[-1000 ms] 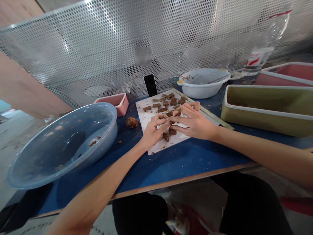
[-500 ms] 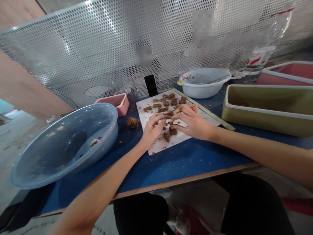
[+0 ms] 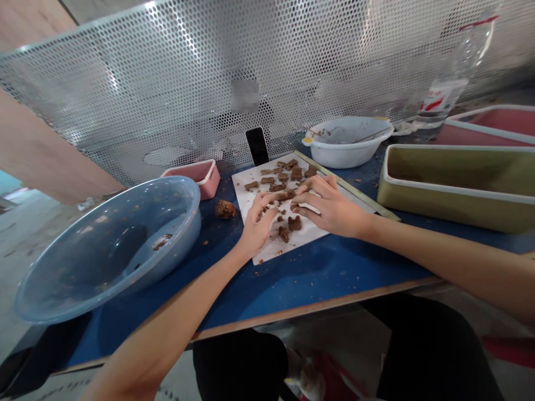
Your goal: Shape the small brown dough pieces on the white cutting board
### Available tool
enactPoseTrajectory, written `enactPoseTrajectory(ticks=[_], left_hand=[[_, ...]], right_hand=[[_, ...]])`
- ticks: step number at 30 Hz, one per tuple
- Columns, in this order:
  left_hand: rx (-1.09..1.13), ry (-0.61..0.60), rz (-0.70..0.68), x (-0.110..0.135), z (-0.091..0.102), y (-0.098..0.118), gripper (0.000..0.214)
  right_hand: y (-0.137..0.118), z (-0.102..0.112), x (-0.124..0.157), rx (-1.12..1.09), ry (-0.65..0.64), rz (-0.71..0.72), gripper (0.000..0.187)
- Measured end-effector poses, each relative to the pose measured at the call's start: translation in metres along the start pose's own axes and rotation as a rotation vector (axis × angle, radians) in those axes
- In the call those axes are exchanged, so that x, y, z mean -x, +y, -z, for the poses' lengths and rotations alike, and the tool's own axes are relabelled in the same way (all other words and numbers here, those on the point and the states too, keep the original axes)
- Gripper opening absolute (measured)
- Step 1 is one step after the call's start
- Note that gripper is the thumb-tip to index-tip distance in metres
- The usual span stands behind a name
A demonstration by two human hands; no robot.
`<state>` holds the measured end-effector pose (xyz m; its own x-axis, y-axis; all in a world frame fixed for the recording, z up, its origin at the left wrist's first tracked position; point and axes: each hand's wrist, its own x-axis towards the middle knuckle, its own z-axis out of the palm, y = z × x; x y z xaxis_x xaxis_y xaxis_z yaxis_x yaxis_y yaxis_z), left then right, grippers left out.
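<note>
A sheet of white paper point(image 3: 267, 253) carries several brown, clay-like pieces, some shaped like small blocks or bones. My left hand point(image 3: 258, 221) lies over the paper's left part, thumb and fingers apart around small crumbs. My right hand point(image 3: 328, 207) is curled from the other side, its fingertips closing around a small dark brown lump point(image 3: 295, 206), which they partly cover. Between the two hands lies a longer brown piece point(image 3: 285, 195), close to the fingertips. Nearer me on the sheet are a notched brown piece point(image 3: 295, 223) and a rough lump point(image 3: 283, 234).
At left a large blue basin point(image 3: 167, 267) stands tilted, beside a pink box point(image 3: 212, 181) and a crumbly brown ball point(image 3: 225, 209). A phone point(image 3: 257, 146) leans at the back. At right are a flat strip point(image 3: 355, 192), a white basin point(image 3: 340, 156), a green trough point(image 3: 443, 209) and a bottle point(image 3: 443, 97).
My right hand's fingers have curled in around the small lump, and more of the notched piece below shows. My left hand has barely shifted. The whole view has moved slightly.
</note>
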<state>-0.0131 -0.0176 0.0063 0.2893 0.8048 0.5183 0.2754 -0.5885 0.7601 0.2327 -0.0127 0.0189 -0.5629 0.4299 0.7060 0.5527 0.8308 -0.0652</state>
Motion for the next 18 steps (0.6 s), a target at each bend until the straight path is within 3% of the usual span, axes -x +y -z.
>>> enactPoseTrajectory(ticks=[6, 14, 18], left_hand=[[-0.118, 0.062, -0.005, 0.000, 0.001, -0.006, 0.023], [-0.149, 0.078, -0.009, 0.000, 0.000, -0.011, 0.023], [-0.155, 0.079, 0.006, 0.000, 0.001, -0.012, 0.023]], right_hand=[[0.002, 0.004, -0.002, -0.009, -0.117, -0.091, 0.041], [0.008, -0.003, 0.000, -0.020, -0.075, -0.135, 0.026], [0.010, -0.004, 0.001, -0.013, -0.091, -0.112, 0.029]])
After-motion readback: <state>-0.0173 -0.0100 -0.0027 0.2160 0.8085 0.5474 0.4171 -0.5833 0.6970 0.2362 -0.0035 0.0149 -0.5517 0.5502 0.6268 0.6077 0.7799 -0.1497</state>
